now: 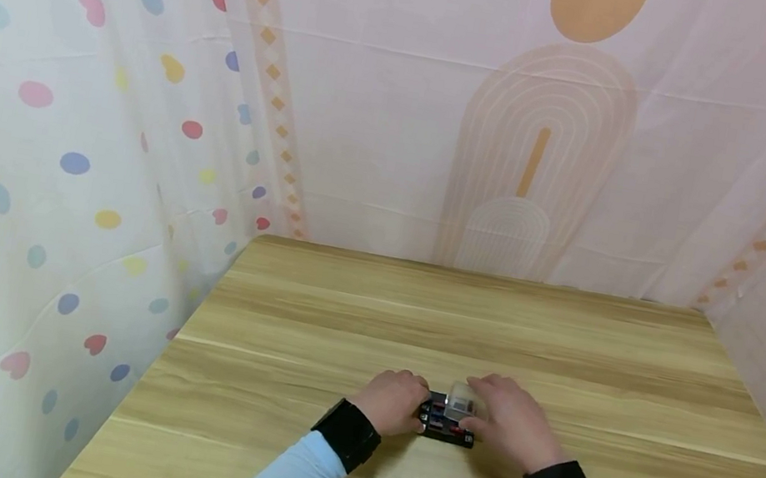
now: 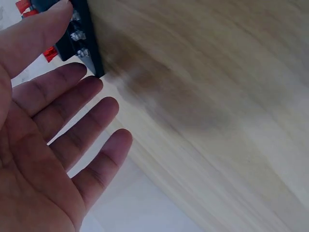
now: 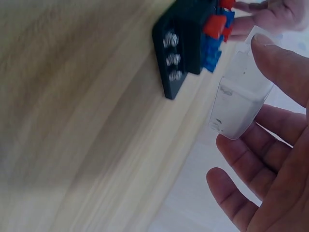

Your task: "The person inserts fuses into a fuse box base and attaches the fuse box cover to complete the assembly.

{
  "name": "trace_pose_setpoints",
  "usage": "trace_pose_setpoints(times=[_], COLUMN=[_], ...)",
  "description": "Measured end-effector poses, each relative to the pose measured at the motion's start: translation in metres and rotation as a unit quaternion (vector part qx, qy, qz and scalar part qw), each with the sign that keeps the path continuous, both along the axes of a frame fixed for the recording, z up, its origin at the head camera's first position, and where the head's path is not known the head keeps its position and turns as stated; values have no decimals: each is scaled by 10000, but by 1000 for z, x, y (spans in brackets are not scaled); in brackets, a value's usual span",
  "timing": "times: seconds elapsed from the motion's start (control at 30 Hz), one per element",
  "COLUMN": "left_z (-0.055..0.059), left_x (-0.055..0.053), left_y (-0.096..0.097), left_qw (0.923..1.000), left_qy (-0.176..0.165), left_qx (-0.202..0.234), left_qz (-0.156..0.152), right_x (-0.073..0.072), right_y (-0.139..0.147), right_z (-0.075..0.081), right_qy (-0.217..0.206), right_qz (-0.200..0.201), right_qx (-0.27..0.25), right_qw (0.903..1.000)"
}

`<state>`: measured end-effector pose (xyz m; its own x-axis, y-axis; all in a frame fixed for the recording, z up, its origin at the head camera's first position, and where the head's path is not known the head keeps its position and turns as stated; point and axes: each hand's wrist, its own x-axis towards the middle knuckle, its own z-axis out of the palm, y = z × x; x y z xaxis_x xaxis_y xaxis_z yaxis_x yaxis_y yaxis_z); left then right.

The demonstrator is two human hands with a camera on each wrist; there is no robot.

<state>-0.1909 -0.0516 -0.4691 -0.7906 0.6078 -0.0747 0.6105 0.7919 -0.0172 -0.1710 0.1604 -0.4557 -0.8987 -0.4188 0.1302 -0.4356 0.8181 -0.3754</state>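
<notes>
A black fuse block (image 1: 447, 437) with red and blue blade fuses lies on the wooden table. At its left end, my left hand (image 1: 392, 402) pinches it, with the thumb (image 2: 50, 24) on the block and the fingers spread beside it. My right hand (image 1: 514, 424) holds a clear plastic cover (image 3: 241, 96) between thumb and fingers. That cover is tilted above the block's right part, apart from the fuses (image 3: 211, 50) in the right wrist view. Metal screw terminals (image 3: 173, 59) line the block's side.
The wooden table (image 1: 311, 303) spreads around both hands. A curtain with coloured dots (image 1: 76, 162) hangs along the left, and a pale patterned curtain (image 1: 383, 146) stands behind the table's far edge.
</notes>
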Motion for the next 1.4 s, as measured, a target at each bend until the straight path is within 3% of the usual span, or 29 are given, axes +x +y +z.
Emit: trace_pose_setpoints(times=[0.37,0.6,0.73,1.0,1.4], left_z=[-7,-5,-3,0,-3], left_x=[-4,-6,-6,-5,-1], left_y=[-3,-2,-2,-1,-2], left_qw=[9993,9995,9996,9993,9995], left_qy=[251,172,170,295,288], left_qx=[157,188,150,130,70], left_qz=[-233,-182,-151,-163,-109], right_x=[3,1,0,-1,-3], right_y=[-17,-23,-27,-31,-29], right_z=[-6,-15,-19,-15,-21], right_qy=[24,450,636,546,396], right_qz=[397,643,648,551,545], right_qx=[293,569,783,1006,801], right_qw=[9988,9953,9928,9919,9945])
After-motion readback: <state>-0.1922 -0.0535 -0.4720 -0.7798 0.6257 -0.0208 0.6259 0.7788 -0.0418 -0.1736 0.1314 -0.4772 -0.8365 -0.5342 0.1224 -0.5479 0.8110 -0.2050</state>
